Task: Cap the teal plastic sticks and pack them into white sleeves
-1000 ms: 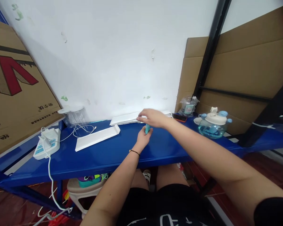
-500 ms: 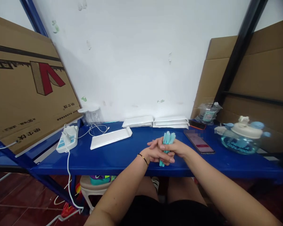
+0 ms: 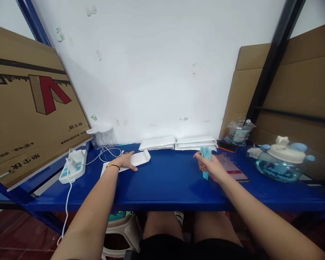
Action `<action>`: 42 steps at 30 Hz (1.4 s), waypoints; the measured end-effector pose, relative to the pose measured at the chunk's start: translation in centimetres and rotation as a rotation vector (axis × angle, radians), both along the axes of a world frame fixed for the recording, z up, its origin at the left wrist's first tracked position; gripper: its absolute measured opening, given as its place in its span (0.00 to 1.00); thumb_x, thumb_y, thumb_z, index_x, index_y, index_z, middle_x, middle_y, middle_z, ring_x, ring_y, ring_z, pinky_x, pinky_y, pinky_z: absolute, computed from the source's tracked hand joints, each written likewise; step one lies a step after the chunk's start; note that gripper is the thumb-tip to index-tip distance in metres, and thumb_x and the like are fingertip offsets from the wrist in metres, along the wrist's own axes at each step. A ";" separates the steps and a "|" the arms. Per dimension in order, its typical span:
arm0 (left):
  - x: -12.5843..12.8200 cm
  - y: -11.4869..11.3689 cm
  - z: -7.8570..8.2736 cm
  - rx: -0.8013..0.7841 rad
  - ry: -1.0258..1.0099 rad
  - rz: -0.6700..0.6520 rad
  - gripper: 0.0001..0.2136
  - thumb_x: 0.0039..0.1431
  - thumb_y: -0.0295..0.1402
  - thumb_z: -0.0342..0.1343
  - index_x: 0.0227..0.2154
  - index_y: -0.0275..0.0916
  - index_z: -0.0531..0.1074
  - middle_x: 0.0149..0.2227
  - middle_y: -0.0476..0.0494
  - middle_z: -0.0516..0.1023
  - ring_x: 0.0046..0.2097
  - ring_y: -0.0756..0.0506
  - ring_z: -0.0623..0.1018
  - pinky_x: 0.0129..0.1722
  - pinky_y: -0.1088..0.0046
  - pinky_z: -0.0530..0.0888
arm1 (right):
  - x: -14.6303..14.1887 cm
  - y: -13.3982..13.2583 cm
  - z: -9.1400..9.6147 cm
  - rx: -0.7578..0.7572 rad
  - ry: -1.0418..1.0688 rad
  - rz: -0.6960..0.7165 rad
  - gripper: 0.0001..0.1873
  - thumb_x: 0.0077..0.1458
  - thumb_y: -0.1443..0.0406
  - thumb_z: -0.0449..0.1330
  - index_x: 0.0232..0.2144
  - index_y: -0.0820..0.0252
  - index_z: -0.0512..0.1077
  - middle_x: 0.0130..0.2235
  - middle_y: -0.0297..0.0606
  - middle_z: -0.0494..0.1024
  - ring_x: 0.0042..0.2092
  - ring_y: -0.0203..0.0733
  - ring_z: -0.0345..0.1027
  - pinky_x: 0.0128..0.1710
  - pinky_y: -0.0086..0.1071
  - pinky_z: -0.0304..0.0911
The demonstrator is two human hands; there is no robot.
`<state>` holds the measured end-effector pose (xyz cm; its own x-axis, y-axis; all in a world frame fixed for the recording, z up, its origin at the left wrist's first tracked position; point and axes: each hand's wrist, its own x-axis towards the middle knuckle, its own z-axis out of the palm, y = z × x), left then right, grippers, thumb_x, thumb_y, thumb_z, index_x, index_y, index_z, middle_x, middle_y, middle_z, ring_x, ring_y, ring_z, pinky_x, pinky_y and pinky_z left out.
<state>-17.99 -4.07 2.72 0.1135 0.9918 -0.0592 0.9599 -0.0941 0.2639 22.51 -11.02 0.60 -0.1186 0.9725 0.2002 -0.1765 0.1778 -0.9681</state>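
A light-blue bundle of several thin, flat, folded-looking pieces stands upright in my right hand, whose fingers are closed round it just above the table. Its exact kind does not show. At the left, my left hand lies over a long white open carton, thumb at the near edge and fingers stretched across toward the far edge. It touches the carton, which rests flat on the blue table, and hides its middle part.
Flat white cartons are stacked along the wall. On the left stand a power strip with white cables and clear jars. To the right are a phone, a dark device with an orange edge and a water bottle.
My hands have come apart. The left has moved left onto the white carton. My right hand now holds the light-blue bundle alone, a little farther right.
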 end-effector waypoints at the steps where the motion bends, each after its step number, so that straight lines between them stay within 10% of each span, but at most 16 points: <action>1: 0.1 -0.1 0.2 -0.029 0.018 -0.013 0.46 0.24 0.44 0.66 0.53 0.37 0.61 0.52 0.32 0.68 0.53 0.32 0.66 0.48 0.62 0.63 | -0.2 0.0 0.6 0.023 0.038 0.001 0.16 0.46 0.54 0.61 0.29 0.60 0.67 0.16 0.23 0.52 0.16 0.26 0.44 0.15 0.25 0.44; 10: 8.1 -2.8 4.6 0.375 -0.413 -0.190 0.26 0.41 0.43 0.58 0.44 0.38 0.63 0.39 0.46 0.72 0.38 0.44 0.73 0.39 0.70 0.68 | -3.8 0.1 12.1 0.302 0.295 -0.076 0.17 0.48 0.52 0.60 0.24 0.59 0.66 0.18 0.31 0.68 0.25 0.37 0.67 0.31 0.33 0.64; 16: 16.7 -4.7 4.4 0.540 -0.718 -0.274 0.25 0.41 0.40 0.60 0.42 0.40 0.61 0.36 0.49 0.72 0.36 0.47 0.72 0.36 0.73 0.67 | -6.2 -0.1 17.7 0.505 0.300 -0.145 0.18 0.49 0.50 0.57 0.24 0.59 0.65 0.23 0.33 0.73 0.34 0.40 0.72 0.42 0.36 0.63; 23: 21.6 -5.9 3.0 0.601 -0.972 -0.243 0.24 0.41 0.36 0.61 0.42 0.39 0.61 0.37 0.48 0.71 0.35 0.48 0.72 0.34 0.74 0.67 | -7.1 0.0 15.7 0.354 -0.035 -0.202 0.21 0.46 0.48 0.57 0.27 0.63 0.71 0.32 0.40 0.76 0.38 0.42 0.68 0.39 0.36 0.61; 32: 21.9 -5.9 2.4 0.585 -1.051 -0.191 0.25 0.41 0.37 0.62 0.42 0.39 0.60 0.35 0.47 0.71 0.34 0.48 0.72 0.33 0.73 0.67 | -8.0 -0.2 15.1 0.314 -0.171 -0.075 0.19 0.37 0.55 0.65 0.29 0.61 0.69 0.31 0.34 0.72 0.31 0.35 0.62 0.34 0.33 0.59; 42: 21.3 -6.4 1.6 0.636 -1.018 -0.267 0.48 0.34 0.36 0.66 0.58 0.40 0.46 0.57 0.35 0.59 0.56 0.38 0.63 0.54 0.60 0.61 | -6.9 -0.8 12.0 0.395 -0.219 -0.144 0.36 0.44 0.53 0.62 0.55 0.56 0.60 0.58 0.45 0.61 0.55 0.50 0.58 0.52 0.43 0.57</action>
